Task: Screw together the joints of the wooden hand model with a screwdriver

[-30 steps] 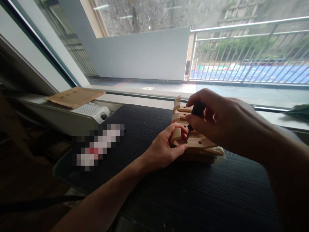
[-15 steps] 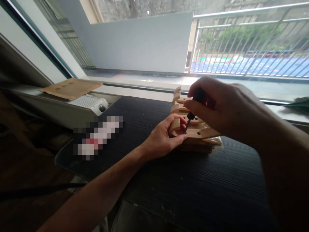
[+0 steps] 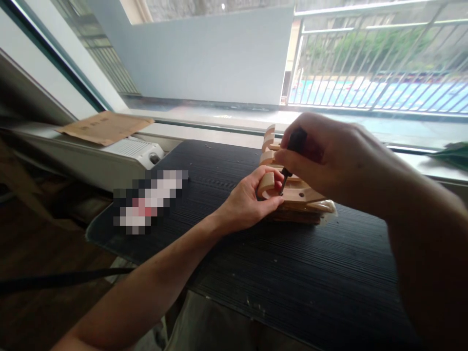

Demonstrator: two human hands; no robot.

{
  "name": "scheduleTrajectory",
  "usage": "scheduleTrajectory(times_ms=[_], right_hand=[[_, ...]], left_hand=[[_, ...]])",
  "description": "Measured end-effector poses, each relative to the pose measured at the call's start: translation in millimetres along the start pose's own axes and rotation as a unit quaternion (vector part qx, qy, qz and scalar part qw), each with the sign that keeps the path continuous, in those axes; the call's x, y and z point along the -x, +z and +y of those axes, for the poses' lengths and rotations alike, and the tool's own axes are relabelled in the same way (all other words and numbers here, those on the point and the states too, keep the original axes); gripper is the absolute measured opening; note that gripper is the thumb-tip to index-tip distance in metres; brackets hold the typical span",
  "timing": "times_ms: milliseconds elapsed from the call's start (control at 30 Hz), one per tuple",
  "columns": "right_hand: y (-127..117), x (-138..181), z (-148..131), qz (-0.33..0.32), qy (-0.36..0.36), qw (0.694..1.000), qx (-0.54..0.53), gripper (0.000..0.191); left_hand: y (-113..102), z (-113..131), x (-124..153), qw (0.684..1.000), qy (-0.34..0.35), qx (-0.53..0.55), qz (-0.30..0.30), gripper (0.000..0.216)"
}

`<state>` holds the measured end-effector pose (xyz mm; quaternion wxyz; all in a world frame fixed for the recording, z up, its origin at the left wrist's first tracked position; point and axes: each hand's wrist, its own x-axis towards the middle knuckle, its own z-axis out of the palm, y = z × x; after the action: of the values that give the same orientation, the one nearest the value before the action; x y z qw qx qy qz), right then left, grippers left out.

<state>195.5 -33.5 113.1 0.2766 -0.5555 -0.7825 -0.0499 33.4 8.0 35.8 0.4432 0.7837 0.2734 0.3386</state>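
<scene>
Stack of wooden pieces (image 3: pixel 309 196) lies on the black ribbed bench (image 3: pixel 292 273), toward its far edge by the window, w/ curved hook-like ends rising at the back. Top piece is flat & pale, w/ small round holes. Screwdriver (image 3: pixel 294 140), black handle, stands nearly upright over the stack, tip down at the top piece's left end, right by a hole; can't tell if it's seated in one. Right hand (image 3: pixel 329 156) is closed round the handle, fingers curled tight. Left hand (image 3: pixel 248 202) grips the rounded left end of the stack, fingers wrapped over the top, thumb on the near side, just beside the tip. Left of the bench: white device (image 3: pixel 137 150) on the sill, cardboard sheet (image 3: pixel 104 126) partly over it. Black cable (image 3: pixel 62 279) runs low at left. Outside the glass, a metal railing (image 3: pixel 365 58)
</scene>
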Motion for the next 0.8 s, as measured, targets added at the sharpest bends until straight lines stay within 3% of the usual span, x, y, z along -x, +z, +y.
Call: scheduleTrajectory(times_ms=[167,400,633,800], right_hand=[[-9.5,1.4,2.1,0.004,-0.031,0.999,0.009,0.012],[-1.5,-2.1,9.4,0.056,-0.002,0.997,0.046,0.023],[-4.6,-1.0,3.0,-0.013,-0.021,1.000,-0.004,0.024],[3.3,-4.9,3.5,0.004,-0.015,1.000,0.021,0.019]], left_hand=[[0.6,-1.8,0.6,1.000,0.009,0.012,-0.001,0.024],[-0.2,-1.6,-0.4,1.000,0.002,0.006,-0.003,0.026],[0.9,0.1,0.2,1.000,0.002,0.006,0.002,0.021],[1.2,-2.2,0.3,1.000,0.007,0.009,0.006,0.027]])
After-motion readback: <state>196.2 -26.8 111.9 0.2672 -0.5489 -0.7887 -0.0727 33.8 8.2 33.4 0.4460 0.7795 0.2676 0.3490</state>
